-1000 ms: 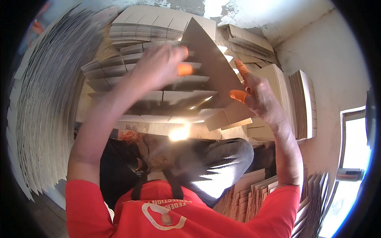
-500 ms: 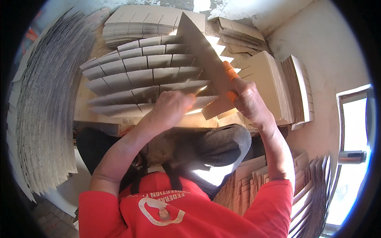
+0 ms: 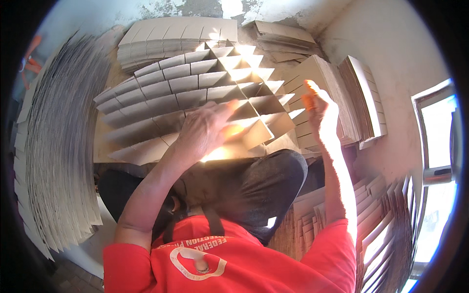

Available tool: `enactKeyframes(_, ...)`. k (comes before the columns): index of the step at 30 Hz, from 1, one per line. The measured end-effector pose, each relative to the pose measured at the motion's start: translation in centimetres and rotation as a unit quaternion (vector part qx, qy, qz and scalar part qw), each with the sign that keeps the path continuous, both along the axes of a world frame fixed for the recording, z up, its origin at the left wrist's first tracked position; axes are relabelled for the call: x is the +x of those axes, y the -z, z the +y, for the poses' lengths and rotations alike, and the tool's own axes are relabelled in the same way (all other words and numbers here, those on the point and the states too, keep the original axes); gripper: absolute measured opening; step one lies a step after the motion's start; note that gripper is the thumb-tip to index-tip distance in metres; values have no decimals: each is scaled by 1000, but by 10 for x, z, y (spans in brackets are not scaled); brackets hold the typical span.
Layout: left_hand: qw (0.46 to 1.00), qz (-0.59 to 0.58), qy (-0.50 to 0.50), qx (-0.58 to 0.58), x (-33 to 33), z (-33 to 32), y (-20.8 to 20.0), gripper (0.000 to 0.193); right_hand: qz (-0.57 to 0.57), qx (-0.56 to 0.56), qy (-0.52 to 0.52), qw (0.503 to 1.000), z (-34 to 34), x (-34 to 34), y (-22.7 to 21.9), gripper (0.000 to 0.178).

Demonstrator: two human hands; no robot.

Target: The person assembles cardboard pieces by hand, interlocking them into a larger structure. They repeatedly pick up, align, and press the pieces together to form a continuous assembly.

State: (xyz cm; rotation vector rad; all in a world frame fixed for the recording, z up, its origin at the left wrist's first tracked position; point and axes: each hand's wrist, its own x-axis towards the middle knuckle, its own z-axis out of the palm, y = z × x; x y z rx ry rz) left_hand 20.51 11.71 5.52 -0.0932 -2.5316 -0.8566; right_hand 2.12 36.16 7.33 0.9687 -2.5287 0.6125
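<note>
From where I stand, the tall bank of grey cardboard sheets (image 3: 61, 141) at the person's left is biggest. Next comes the cardboard divider grid (image 3: 188, 85), its crossed strips standing just beyond the knees. Behind it lies a slotted stack (image 3: 178, 29). The left hand (image 3: 205, 128), blurred over the grid's near side, has thumb and forefinger apart; I can't tell whether they touch a strip. The right hand (image 3: 321, 110), beside the grid, is half-curled, visibly holding nothing. Orange finger covers (image 3: 309, 87) are smallest.

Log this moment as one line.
left hand: over cardboard partition grid, contact unclear | right hand: right of grid, orange finger covers | slotted cardboard stack: behind grid
</note>
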Motion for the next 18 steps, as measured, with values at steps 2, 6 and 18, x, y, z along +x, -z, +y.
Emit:
enactKeyframes(2, 995, 101, -6, 15, -15, -2, -1, 39, 167, 65, 94, 979, 33, -36, 9, 38)
enactKeyframes(6, 997, -6, 71, -16, -39, 4, -17, 37, 109, 215, 276, 930, 104, -68, 31, 61)
enactKeyframes(18, 994, 66, 11, -81, -33, 34, 24, 11, 60, 122, 238, 962, 134, -92, 55, 37)
